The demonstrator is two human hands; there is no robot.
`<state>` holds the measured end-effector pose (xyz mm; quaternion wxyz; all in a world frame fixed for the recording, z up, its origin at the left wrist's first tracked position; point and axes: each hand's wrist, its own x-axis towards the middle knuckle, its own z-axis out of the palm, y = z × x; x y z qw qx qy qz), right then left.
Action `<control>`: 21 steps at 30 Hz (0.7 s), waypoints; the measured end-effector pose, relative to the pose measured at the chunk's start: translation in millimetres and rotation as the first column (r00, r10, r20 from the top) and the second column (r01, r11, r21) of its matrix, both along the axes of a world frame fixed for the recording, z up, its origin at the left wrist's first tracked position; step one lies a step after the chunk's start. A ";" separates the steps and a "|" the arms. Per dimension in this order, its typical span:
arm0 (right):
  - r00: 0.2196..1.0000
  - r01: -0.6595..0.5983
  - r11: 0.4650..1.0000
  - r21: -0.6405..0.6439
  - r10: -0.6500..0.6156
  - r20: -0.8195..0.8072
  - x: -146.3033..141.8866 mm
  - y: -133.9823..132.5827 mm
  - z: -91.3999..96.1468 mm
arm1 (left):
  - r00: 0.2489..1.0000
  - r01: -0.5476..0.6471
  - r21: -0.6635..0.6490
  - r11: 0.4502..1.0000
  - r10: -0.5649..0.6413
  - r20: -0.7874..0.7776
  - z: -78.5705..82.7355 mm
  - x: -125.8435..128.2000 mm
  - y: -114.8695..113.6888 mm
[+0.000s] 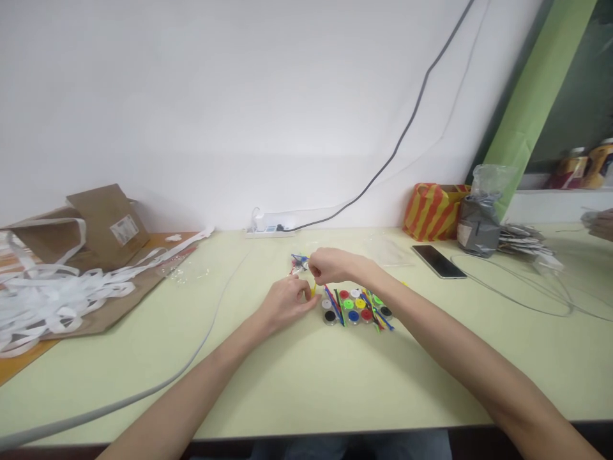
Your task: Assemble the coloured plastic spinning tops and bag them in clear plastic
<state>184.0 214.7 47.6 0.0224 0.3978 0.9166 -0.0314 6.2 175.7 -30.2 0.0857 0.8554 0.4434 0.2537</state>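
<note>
My left hand (286,301) and my right hand (332,264) meet over the middle of the pale green table (297,377). Both are closed in a pinch on a small yellow piece (313,289) held between them. Just right of my left hand lies a set of small round paint pots (355,306) with coloured lids, with several thin coloured sticks (338,300) lying across them. A few more small coloured bits (297,260) show behind my right hand, partly hidden by it.
A grey cable (201,348) runs across the table's left. Brown paper bags (96,233) and white strips (57,297) lie far left. A power strip (268,228) sits by the wall. A phone (438,261), striped bag (433,211), grey packet (477,225) and wires (527,294) lie right. Another person's hand (601,223) shows far right.
</note>
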 end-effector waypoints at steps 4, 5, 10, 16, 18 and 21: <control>0.999 -0.011 1.000 -0.020 0.010 -0.042 1.9 -0.1 1.1 | 0.996 -0.063 0.010 0.998 0.063 -0.061 -2.5 0.1 2.0; 0.999 -0.020 0.999 -0.031 0.019 -0.050 2.0 -0.4 1.5 | 0.995 -0.067 0.015 0.998 0.067 -0.072 -3.5 0.0 2.8; 0.998 -0.058 0.997 -0.048 0.056 -0.029 0.9 0.6 -1.2 | 0.995 0.000 0.027 1.000 0.003 -0.096 -8.6 -2.1 7.4; 0.980 -0.080 0.992 0.093 0.095 -0.174 10.7 19.5 -12.1 | 0.999 -0.031 -0.013 0.999 0.030 -0.042 -8.0 -8.9 13.6; 0.972 -0.103 0.995 -0.017 0.097 -0.215 15.5 26.6 -15.6 | 0.997 -0.022 -0.087 0.996 0.028 0.074 -5.7 -10.9 16.5; 0.961 -0.117 0.976 -0.186 0.064 -0.268 20.2 33.8 -20.4 | 0.964 -0.016 -0.181 0.983 0.063 0.260 -2.7 -13.1 21.6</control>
